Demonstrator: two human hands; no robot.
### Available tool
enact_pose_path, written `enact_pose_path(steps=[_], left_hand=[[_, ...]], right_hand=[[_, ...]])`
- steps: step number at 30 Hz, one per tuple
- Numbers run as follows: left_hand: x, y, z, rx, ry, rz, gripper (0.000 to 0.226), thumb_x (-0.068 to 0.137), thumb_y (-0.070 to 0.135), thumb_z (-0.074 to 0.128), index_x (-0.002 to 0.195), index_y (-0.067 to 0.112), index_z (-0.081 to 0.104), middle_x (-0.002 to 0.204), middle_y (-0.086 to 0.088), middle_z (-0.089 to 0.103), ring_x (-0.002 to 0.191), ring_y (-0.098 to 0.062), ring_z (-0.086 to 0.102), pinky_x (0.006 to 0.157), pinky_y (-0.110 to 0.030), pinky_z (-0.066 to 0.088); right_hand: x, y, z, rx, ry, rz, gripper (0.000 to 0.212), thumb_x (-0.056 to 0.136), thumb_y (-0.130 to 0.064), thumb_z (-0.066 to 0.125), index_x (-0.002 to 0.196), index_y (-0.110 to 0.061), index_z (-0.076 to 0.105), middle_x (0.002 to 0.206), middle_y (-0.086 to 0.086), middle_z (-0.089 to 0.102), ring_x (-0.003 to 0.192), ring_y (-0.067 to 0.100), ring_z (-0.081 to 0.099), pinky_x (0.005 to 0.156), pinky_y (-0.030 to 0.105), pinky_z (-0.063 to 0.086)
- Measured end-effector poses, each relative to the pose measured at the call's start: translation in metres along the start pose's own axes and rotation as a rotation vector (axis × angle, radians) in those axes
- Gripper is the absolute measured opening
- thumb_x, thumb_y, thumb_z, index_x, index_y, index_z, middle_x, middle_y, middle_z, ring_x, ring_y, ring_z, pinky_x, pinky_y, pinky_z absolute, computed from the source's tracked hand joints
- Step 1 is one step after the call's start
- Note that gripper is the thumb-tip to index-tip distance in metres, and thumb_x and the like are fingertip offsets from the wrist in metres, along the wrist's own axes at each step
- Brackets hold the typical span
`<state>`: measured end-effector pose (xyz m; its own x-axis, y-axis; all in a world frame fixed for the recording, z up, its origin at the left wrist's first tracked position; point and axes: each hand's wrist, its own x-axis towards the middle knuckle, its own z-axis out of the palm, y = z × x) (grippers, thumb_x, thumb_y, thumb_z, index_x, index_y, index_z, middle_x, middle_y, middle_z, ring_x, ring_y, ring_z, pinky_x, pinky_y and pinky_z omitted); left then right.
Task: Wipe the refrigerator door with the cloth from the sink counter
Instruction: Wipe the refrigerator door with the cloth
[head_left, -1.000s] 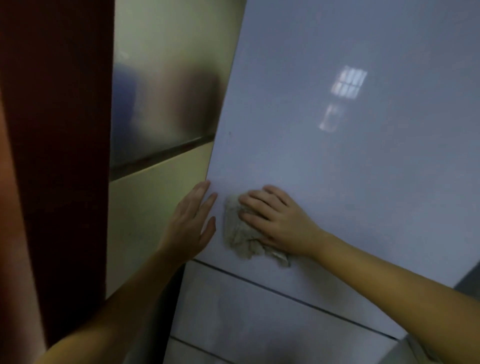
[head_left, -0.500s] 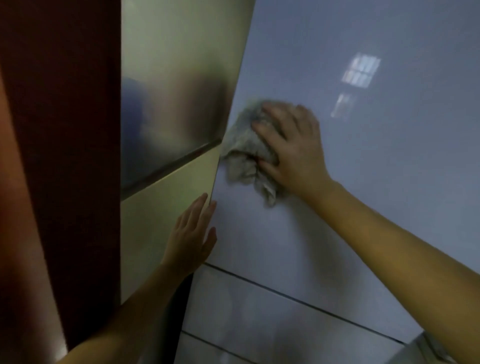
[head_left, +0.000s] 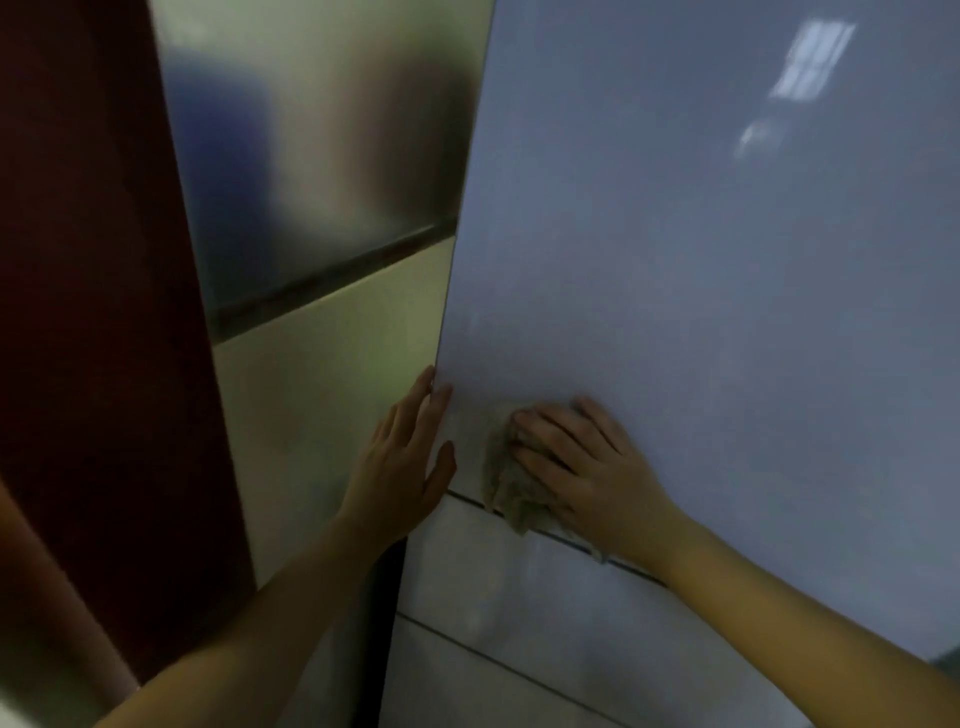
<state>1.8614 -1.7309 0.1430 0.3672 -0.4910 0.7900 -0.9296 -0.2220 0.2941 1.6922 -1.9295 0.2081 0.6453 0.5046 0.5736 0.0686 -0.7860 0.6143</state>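
The right hand (head_left: 587, 478) presses flat, fingers spread, its grip open over the crumpled grey cloth (head_left: 506, 483), pinning it against the refrigerator door (head_left: 701, 260) at the door's lower edge. At nine o'clock of the cloth, the left hand (head_left: 405, 457) lies open and flat, holding nothing, fingertips on the door's left edge. The door is smooth, glossy and pale blue-grey, mirroring a window. Below, at six o'clock, run pale drawer fronts (head_left: 493, 597) split by dark seams. Leftward stands a brushed metal panel (head_left: 322, 156), then a dark red surface (head_left: 88, 260).
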Motion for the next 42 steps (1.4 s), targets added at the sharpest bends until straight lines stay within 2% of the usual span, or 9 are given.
enact_pose_path(steps=[6,13,16,22,26,30,35,39,42], left_hand=[[-0.027,-0.011,0.003,0.056,-0.031,-0.028,0.055,0.099,0.028,0.048,0.15,0.006,0.042,0.162,-0.014,0.033,0.135,-0.036,0.049,0.1,-0.044,0.052],[-0.047,-0.02,0.025,0.076,-0.027,-0.023,0.055,0.1,0.03,0.043,0.15,0.006,0.041,0.16,-0.015,0.037,0.138,-0.033,0.047,0.106,-0.044,0.049],[-0.056,-0.02,0.043,0.027,0.02,-0.058,0.057,0.101,0.034,0.041,0.151,0.009,0.039,0.159,-0.013,0.038,0.14,-0.029,0.043,0.11,-0.037,0.043],[-0.071,-0.025,0.079,-0.152,0.129,-0.146,0.062,0.099,0.034,0.049,0.156,0.016,0.03,0.16,-0.005,0.036,0.147,-0.016,0.033,0.118,-0.012,0.019],[-0.085,-0.035,0.103,-0.236,0.166,-0.14,0.064,0.102,0.033,0.048,0.158,0.018,0.022,0.159,-0.002,0.035,0.148,-0.009,0.029,0.121,-0.019,0.023],[-0.088,-0.038,0.114,-0.248,0.219,-0.133,0.062,0.102,0.03,0.048,0.157,0.014,0.024,0.157,-0.004,0.037,0.146,-0.005,0.027,0.121,-0.01,0.016],[-0.091,-0.043,0.115,-0.251,0.187,-0.124,0.068,0.101,0.043,0.047,0.158,0.018,0.02,0.155,0.013,0.028,0.146,0.001,0.022,0.118,-0.004,0.012],[-0.1,-0.051,0.115,-0.203,0.168,-0.094,0.071,0.099,0.048,0.049,0.157,0.015,0.024,0.157,-0.001,0.036,0.145,0.0,0.024,0.118,-0.005,0.012],[-0.11,-0.05,0.12,-0.229,0.189,-0.133,0.07,0.099,0.049,0.049,0.156,0.015,0.028,0.157,-0.002,0.038,0.144,0.0,0.026,0.117,-0.004,0.014]], right_hand=[[-0.005,-0.006,0.006,0.001,0.019,0.069,0.043,0.087,-0.024,0.076,0.128,-0.015,0.069,0.145,0.011,0.059,0.131,0.034,0.058,0.118,0.054,0.036],[-0.003,-0.014,0.009,-0.028,0.05,0.117,0.038,0.093,-0.032,0.073,0.127,-0.017,0.069,0.146,0.01,0.059,0.133,0.033,0.055,0.114,0.05,0.04],[-0.006,-0.018,0.01,-0.065,0.051,0.116,0.038,0.096,-0.04,0.069,0.127,-0.017,0.069,0.146,0.01,0.059,0.134,0.033,0.054,0.113,0.049,0.041],[-0.007,-0.019,0.014,-0.117,0.08,0.122,0.044,0.096,-0.048,0.068,0.126,-0.016,0.07,0.146,0.012,0.058,0.134,0.035,0.055,0.11,0.05,0.041],[-0.007,-0.023,0.019,-0.159,0.108,0.139,0.045,0.094,-0.046,0.068,0.127,-0.015,0.07,0.147,0.013,0.057,0.134,0.035,0.053,0.109,0.049,0.038],[-0.006,-0.028,0.025,-0.176,0.169,0.151,0.045,0.096,-0.047,0.065,0.126,-0.015,0.071,0.145,0.013,0.058,0.134,0.034,0.051,0.11,0.048,0.037],[0.006,-0.019,0.02,-0.226,0.197,0.158,0.045,0.093,-0.047,0.069,0.126,-0.016,0.071,0.145,0.012,0.058,0.132,0.035,0.053,0.108,0.049,0.039],[0.053,0.012,-0.001,-0.261,0.284,0.271,0.049,0.089,-0.047,0.07,0.128,-0.018,0.068,0.147,0.012,0.055,0.133,0.039,0.051,0.106,0.049,0.037],[0.09,0.02,-0.006,-0.253,0.359,0.371,0.05,0.087,-0.048,0.066,0.129,-0.019,0.065,0.148,0.01,0.053,0.135,0.037,0.048,0.111,0.049,0.035]])
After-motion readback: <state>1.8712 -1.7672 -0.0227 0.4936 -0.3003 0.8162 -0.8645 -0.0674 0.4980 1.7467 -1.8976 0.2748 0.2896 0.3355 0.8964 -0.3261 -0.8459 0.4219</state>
